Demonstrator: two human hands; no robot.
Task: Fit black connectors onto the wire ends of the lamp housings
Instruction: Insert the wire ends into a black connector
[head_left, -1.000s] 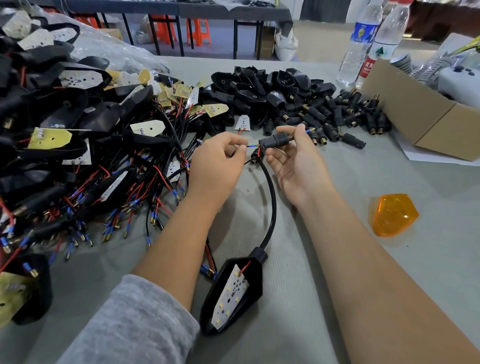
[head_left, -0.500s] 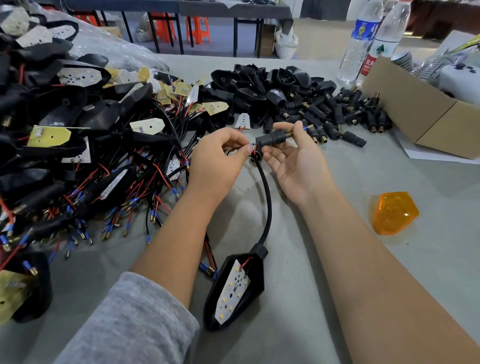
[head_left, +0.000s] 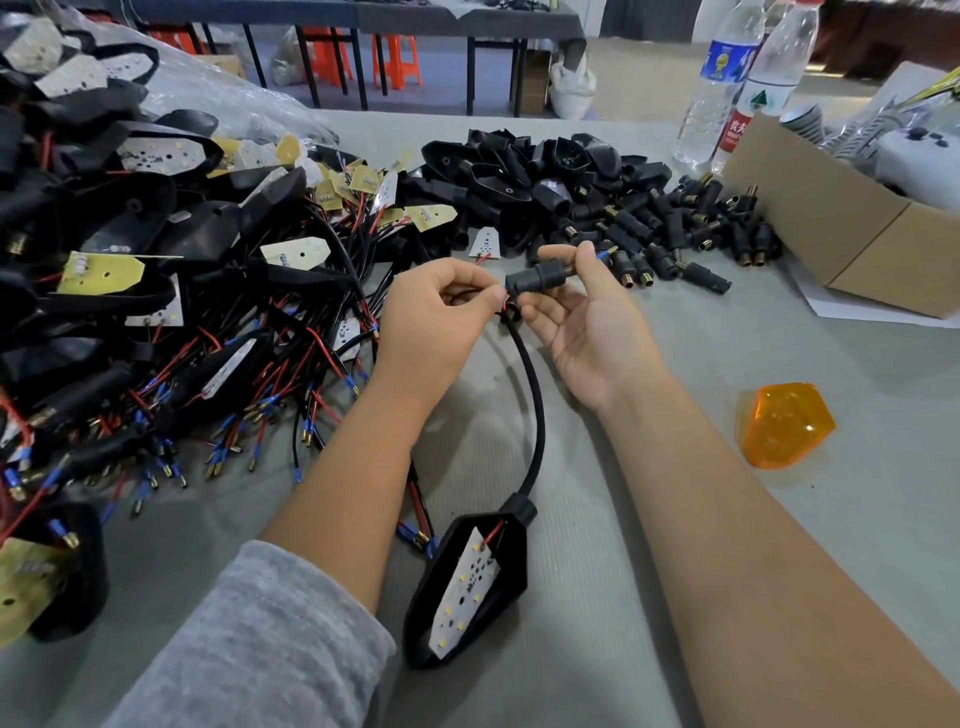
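Pinching secures the black connector (head_left: 540, 274) between thumb and fingertips of the right hand (head_left: 587, 322), above the table (head_left: 649, 571). The wire end (head_left: 506, 306) is pinched by the left hand (head_left: 441, 322). The lamp housing (head_left: 467, 582) is laid below.

Connector (head_left: 540, 274) in the fingers (head_left: 586, 260): black, brass threaded end, blue wire tip beside it. Cable (head_left: 532, 374) below fingers: black. Lamp housing (head_left: 470, 577): black, white board dotted with pale yellow LEDs, red wire. Lens (head_left: 784, 423) right of fingers: translucent orange. Surface (head_left: 597, 597): grey-green. Sleeve (head_left: 260, 649): heathered grey. Box (head_left: 857, 228): brown cardboard. Pile (head_left: 156, 291) left of fingers: black housings, red and blue wires.
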